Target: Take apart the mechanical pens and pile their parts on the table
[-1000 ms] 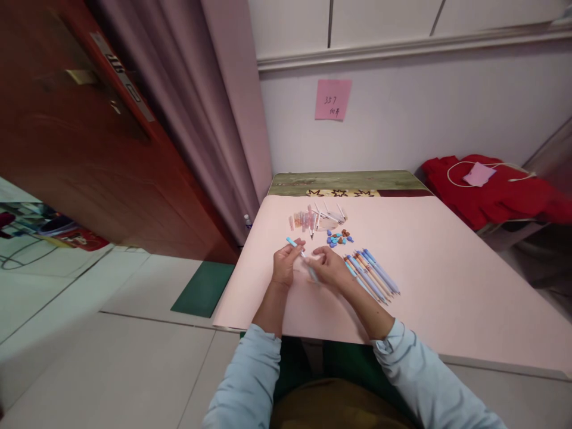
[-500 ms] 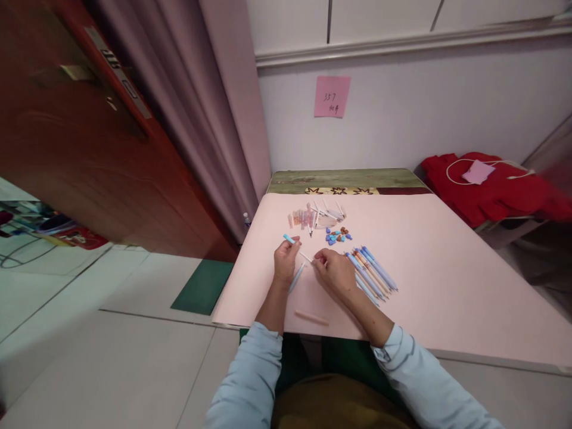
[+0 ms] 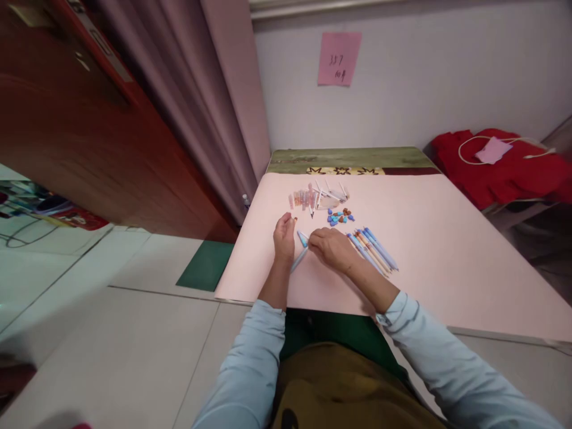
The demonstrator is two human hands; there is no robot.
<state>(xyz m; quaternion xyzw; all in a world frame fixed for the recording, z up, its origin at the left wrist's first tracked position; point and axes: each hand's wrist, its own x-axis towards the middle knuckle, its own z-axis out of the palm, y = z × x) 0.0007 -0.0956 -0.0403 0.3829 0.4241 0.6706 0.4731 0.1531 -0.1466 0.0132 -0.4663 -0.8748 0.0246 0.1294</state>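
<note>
Head view, blue pen piece (image 3: 302, 239) between curled hands (image 3: 285, 238), nearer the right (image 3: 331, 247), grips unclear

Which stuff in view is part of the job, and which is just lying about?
Likely in the job:
- light-blue piece between the hands
- pen row
- small blue and brown pieces
- pinkish tubes
- thin white sticks

Likely just about:
- pink wall note
- red cloth
- green mat

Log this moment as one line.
left hand: by small brown-tipped piece | right hand: by slim light-blue piece | grips: unclear | slim blue-and-cream pens: side by side
</note>
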